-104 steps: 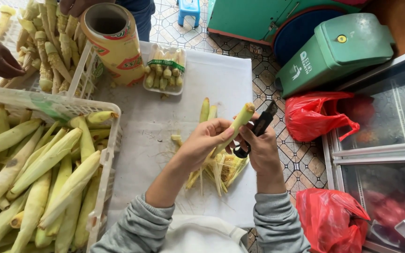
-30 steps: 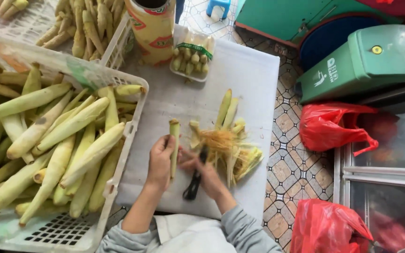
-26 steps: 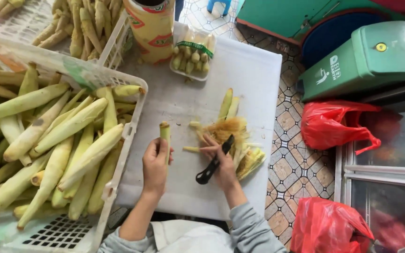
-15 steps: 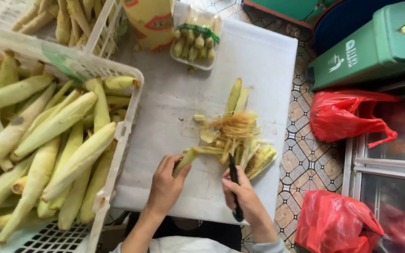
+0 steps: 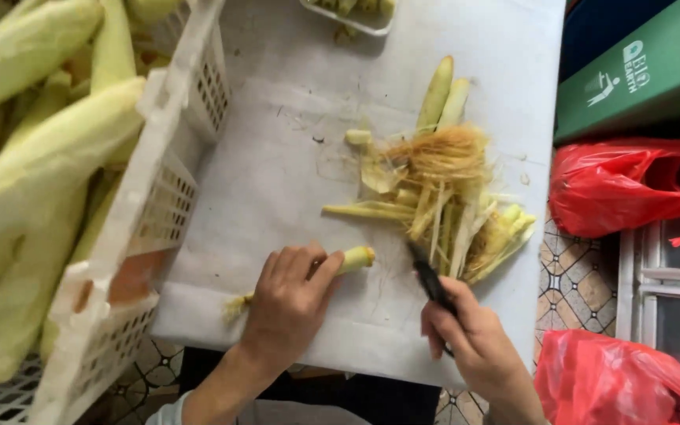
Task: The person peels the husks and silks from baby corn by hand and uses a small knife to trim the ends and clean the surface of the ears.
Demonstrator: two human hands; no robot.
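Where left hand (image 5: 289, 303) presses: baby corn (image 5: 352, 260).

White tabletop (image 5: 277, 181): matt plastic-looking sheet, smooth but scuffed w/ fine scratches. Crate (image 5: 159, 189): white moulded plastic, perforated walls, dull finish w/ a rusty-orange stain. Corn ears in crate (image 5: 33, 165): pale green husk, waxy, faintly ribbed. Baby corn (image 5: 353, 258) under left hand (image 5: 289, 303): smooth, moist-looking cut end. Knife (image 5: 426, 275) in right hand (image 5: 474, 342): dark matt handle & blade; material unclear. Husk pile (image 5: 442, 212): fibrous strips, dry tan silk on top. 2 red bags (image 5: 631, 189): thin glossy crinkled plastic. Green bin (image 5: 647, 71): hard plastic, semi-gloss. Floor tiles (image 5: 576, 267): patterned, slight sheen.
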